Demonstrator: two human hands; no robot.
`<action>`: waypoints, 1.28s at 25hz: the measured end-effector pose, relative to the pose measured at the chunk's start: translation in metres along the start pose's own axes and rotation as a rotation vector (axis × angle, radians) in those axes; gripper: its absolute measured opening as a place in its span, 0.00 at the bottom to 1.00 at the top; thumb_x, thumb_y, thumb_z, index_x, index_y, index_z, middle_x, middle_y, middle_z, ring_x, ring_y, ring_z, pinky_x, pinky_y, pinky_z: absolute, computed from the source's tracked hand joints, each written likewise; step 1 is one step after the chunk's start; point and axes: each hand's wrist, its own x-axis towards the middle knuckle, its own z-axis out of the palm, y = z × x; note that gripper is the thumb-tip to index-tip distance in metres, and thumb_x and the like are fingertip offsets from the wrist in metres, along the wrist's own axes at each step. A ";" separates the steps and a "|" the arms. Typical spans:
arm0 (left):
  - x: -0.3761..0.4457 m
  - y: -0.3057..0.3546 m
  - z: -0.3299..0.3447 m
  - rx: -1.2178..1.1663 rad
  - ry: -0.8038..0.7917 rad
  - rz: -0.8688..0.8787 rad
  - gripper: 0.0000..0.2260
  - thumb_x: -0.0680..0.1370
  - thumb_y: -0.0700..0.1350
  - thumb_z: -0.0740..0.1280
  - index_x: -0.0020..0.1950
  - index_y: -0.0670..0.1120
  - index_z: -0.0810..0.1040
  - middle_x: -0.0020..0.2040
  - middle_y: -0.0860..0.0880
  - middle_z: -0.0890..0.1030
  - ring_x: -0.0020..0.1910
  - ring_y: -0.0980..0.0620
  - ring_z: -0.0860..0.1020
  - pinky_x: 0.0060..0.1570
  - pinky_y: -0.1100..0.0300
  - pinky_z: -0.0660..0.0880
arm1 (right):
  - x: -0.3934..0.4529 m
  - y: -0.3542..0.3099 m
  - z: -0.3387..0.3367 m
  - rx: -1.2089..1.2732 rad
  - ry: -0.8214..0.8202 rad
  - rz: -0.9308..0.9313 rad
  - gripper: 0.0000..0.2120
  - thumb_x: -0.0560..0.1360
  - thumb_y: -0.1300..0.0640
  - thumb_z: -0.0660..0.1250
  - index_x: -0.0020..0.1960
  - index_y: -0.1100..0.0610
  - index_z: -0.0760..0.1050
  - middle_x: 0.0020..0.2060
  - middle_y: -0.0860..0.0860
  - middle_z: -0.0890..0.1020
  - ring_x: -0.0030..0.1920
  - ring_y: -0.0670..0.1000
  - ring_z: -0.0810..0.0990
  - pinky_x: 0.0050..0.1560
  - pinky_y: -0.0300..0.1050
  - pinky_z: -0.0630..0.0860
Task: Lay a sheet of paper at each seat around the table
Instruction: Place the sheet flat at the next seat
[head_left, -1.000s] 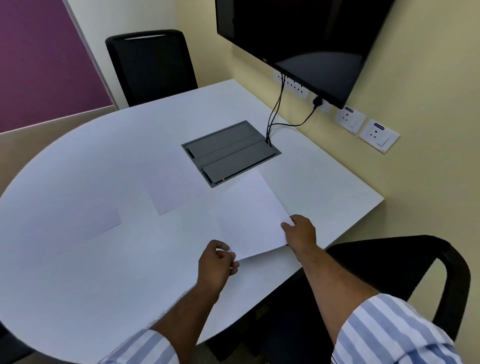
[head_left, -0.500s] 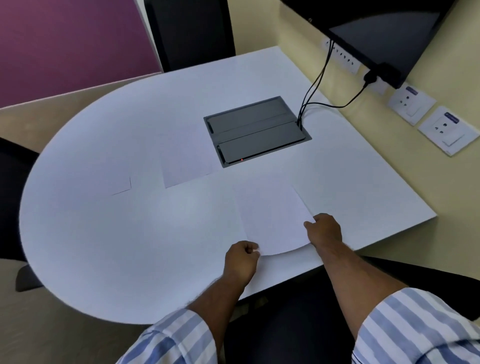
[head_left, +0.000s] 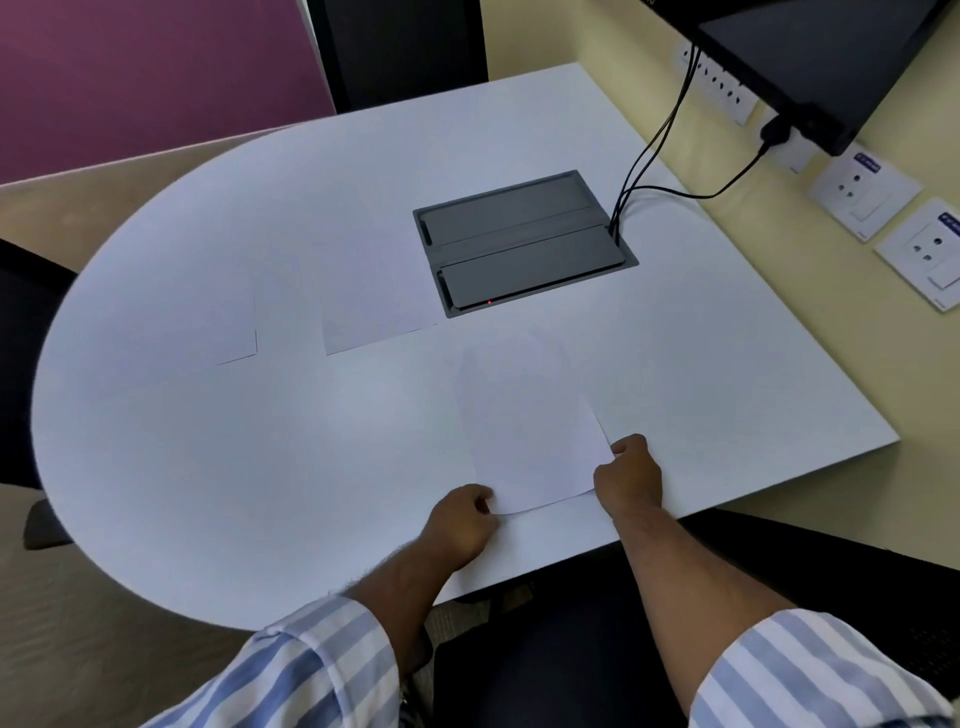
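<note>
Left hand (head_left: 461, 522) pinched near-left corner of sheet of paper (head_left: 530, 431), fingers curled shut on edge. We held sheet low over white table (head_left: 208, 467), near edge bowed and slightly lifted; whether far end touched table, we could not tell. Long axis ran away from us toward grey cable box (head_left: 524, 241), leaning slightly left. Right hand (head_left: 629, 474) pinched sheet's near-right corner. Two other sheets lay flat farther left: one (head_left: 236, 322) near rounded end, one (head_left: 379, 301) just beside box.
</note>
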 end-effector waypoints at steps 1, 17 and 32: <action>0.002 0.001 -0.003 0.012 -0.018 0.008 0.22 0.79 0.43 0.71 0.73 0.44 0.76 0.59 0.49 0.81 0.62 0.48 0.79 0.64 0.57 0.74 | 0.001 0.001 -0.002 -0.004 0.003 -0.008 0.18 0.74 0.69 0.63 0.62 0.57 0.70 0.52 0.59 0.82 0.43 0.58 0.79 0.40 0.44 0.74; 0.028 0.003 -0.009 0.664 0.068 0.313 0.38 0.78 0.52 0.73 0.84 0.53 0.59 0.86 0.53 0.52 0.85 0.46 0.52 0.74 0.44 0.69 | 0.002 0.003 0.007 -0.588 -0.131 -0.403 0.33 0.81 0.50 0.68 0.82 0.52 0.59 0.84 0.48 0.56 0.82 0.53 0.56 0.76 0.57 0.66; 0.018 -0.004 -0.009 0.525 0.132 0.334 0.40 0.78 0.54 0.73 0.85 0.53 0.56 0.86 0.53 0.52 0.85 0.48 0.52 0.77 0.44 0.66 | -0.002 -0.002 0.005 -0.488 -0.066 -0.396 0.31 0.81 0.54 0.68 0.81 0.52 0.62 0.84 0.46 0.57 0.81 0.54 0.58 0.74 0.55 0.68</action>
